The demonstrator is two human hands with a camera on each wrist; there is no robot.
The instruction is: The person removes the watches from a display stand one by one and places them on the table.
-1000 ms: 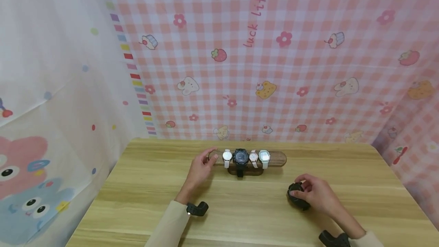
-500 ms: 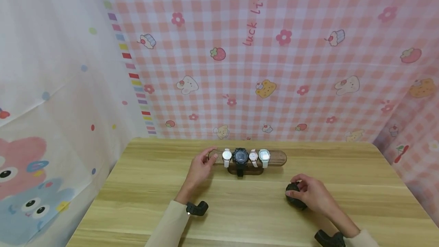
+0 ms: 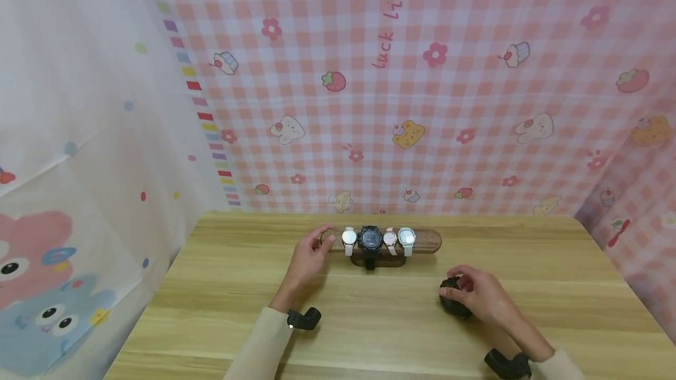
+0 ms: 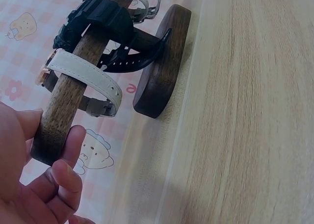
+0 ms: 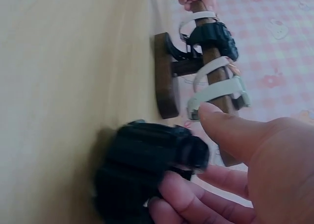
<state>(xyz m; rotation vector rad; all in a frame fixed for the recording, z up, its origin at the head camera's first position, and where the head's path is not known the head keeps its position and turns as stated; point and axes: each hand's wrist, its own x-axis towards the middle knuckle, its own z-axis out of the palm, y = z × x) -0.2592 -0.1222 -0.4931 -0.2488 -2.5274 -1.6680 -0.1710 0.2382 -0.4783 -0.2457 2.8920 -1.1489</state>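
Observation:
My left hand [image 3: 308, 257] grips the left end of a dark wooden watch stand [image 3: 428, 241] between thumb and fingers, as the left wrist view confirms. On the stand's bar sit a white-strapped watch [image 3: 349, 238], a large black watch [image 3: 371, 239], a small pink-strapped watch [image 3: 390, 238] and a mint-green square watch [image 3: 407, 238]. Right of and nearer than the stand, my right hand [image 3: 483, 295] holds another chunky black watch [image 5: 132, 170], low over the table. Its fingers curl at the strap in the right wrist view. The palm hides part of that watch.
The wooden table [image 3: 385, 321] runs back to a pink checked cloth [image 3: 338, 104]. A white printed cloth [image 3: 105, 133] hangs on the left side. Bare bar shows at the stand's right end, past the mint-green watch.
My right hand has shifted slightly left with the black watch, whose tilt has changed a little. The left hand keeps its grip on the stand's end.

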